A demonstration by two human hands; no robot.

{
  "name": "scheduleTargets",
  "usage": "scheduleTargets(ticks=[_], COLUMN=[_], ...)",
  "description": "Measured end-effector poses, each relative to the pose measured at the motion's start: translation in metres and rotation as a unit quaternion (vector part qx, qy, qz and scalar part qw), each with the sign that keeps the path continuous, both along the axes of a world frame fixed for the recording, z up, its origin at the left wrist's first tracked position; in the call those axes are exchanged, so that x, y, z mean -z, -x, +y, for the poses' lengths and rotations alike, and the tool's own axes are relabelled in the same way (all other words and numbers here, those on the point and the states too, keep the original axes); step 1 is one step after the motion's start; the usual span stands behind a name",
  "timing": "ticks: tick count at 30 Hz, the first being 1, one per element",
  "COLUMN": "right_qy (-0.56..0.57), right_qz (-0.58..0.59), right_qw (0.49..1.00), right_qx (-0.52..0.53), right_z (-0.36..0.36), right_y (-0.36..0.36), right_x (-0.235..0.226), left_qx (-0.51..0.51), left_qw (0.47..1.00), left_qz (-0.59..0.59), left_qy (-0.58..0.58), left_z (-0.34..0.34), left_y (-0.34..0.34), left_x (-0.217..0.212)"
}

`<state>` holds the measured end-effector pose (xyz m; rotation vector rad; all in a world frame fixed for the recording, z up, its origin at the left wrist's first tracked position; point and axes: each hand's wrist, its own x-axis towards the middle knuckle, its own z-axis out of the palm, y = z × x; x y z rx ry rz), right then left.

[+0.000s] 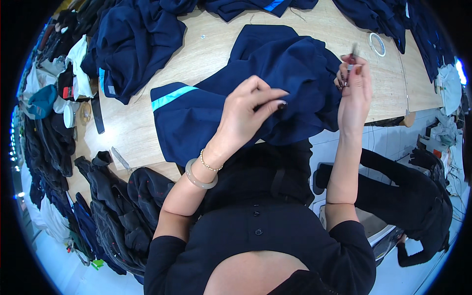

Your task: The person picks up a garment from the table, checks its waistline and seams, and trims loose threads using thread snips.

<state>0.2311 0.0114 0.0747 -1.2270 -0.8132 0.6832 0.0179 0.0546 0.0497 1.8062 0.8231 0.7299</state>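
Observation:
A navy garment (295, 73) with a light blue stripe lies rumpled on the wooden table in front of me. Over its middle hovers my left hand (248, 110), thumb and forefinger pinched together; whatever may be between them is too small to make out. My right hand (355, 81) is raised at the garment's right edge, its fingers closed round a small dark red tool (352, 58) with a greyish tip. Blur and the fingers hide the tool's exact kind.
More navy garments (137, 44) lie along the table's far side. A white ring-shaped roll (372, 44) is at the far right. Dark clothes (120, 211) are heaped at the left, near a small metallic tool (119, 158). Another person (413, 196) in black bends over at the right.

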Motion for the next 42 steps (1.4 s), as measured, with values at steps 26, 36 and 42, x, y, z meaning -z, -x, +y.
scheduleTargets(ticks=[26,36,42], right_qy=[0.140,0.207,0.204], right_qz=[-0.013,-0.354,-0.362], right_qw=[0.982,0.885,0.888], right_qx=[0.128,0.222,0.196], right_z=[0.027,0.004,0.012], right_y=[-0.065,-0.089,-0.093], right_x=[0.027,0.076,0.085], left_qx=[-0.404,-0.384,-0.410], left_qw=[0.912,0.912,0.895], left_qz=[0.072,0.047,0.018], left_qy=[0.013,0.139,0.178], left_z=[0.040,0.021,0.023], left_y=[0.212,0.221,0.219], left_x=[0.037,0.070,0.055])
